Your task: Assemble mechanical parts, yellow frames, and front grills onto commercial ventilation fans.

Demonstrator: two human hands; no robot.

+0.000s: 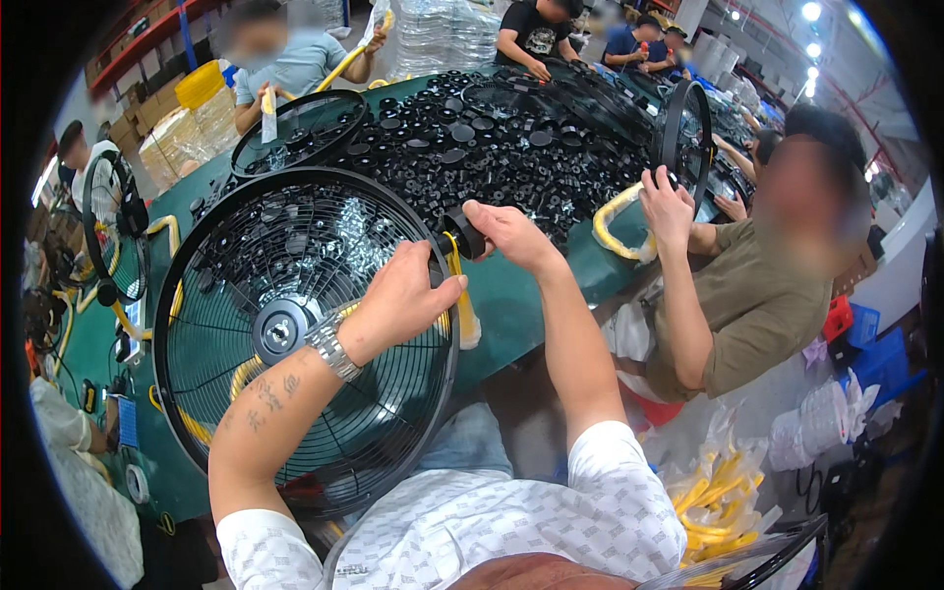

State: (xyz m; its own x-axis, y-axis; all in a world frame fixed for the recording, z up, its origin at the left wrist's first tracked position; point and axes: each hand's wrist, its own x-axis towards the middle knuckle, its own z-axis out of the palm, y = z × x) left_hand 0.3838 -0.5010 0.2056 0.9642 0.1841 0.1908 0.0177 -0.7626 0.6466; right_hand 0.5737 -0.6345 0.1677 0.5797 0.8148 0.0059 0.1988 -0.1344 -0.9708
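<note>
In front of me a large round fan (281, 330) with a black wire cage stands tilted, its hub facing me. My left hand (413, 287) is closed at the right side of its black rim, the forearm crossing the cage. My right hand (511, 236) pinches a black round knob (460, 234) against the outside of that rim. Between my hands, a yellow tube (463, 310), partly in clear plastic, runs down beside the rim. Its upper end is partly covered by my left hand and the knob.
Loose black knobs and small fittings (462, 147) cover the green table (506, 334). Another fan ring (300, 133) lies behind mine. At right, a co-worker (757, 285) handles an upright fan (683, 138) near a yellow tube (615, 221). Bagged yellow tubes (723, 497) lie low at right.
</note>
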